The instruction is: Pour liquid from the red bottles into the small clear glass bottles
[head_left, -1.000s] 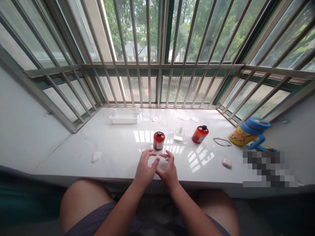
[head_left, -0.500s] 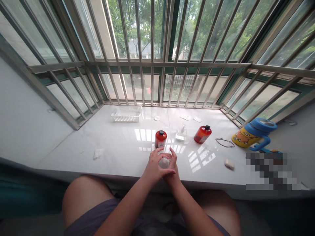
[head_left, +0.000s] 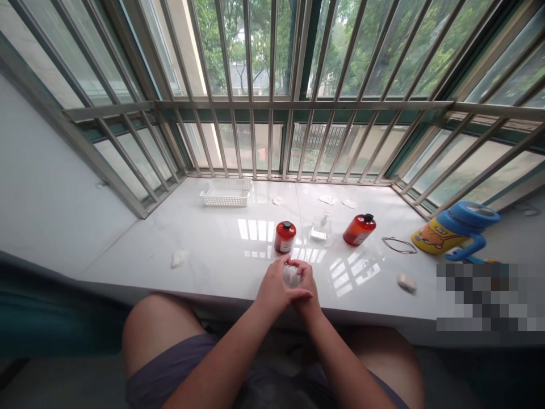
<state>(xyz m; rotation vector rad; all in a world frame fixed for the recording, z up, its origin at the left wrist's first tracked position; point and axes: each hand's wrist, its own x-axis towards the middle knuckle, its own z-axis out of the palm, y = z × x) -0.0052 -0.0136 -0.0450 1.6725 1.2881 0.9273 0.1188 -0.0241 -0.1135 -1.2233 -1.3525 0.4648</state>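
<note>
At the front edge of the white counter, my left hand (head_left: 273, 288) and my right hand (head_left: 307, 291) curl round a small clear rounded object (head_left: 292, 276). My fingers hide most of it, so its exact kind does not show. Both hands have their fingers bent about it, with the left thumb stretched across toward the right hand. Just beyond my fingertips an amber-red bottle (head_left: 285, 238) with a black cap and pale label stands upright. Behind and to the right is a clear pump bottle (head_left: 320, 228). A second amber-red bottle (head_left: 358, 230) appears tilted farther right.
A white perforated basket (head_left: 225, 196) sits at the back left. Crumpled white pieces (head_left: 179, 259) lie about the counter (head_left: 140, 250). To the right are a thin dark cord loop (head_left: 399, 246), a pale lump (head_left: 406, 282) and a blue-yellow mug (head_left: 453, 227). Metal bars (head_left: 272, 105) border the back.
My fingertips have drawn closer together round the clear object. The whole view has shifted slightly, so the counter's contents appear farther right; their arrangement looks the same.
</note>
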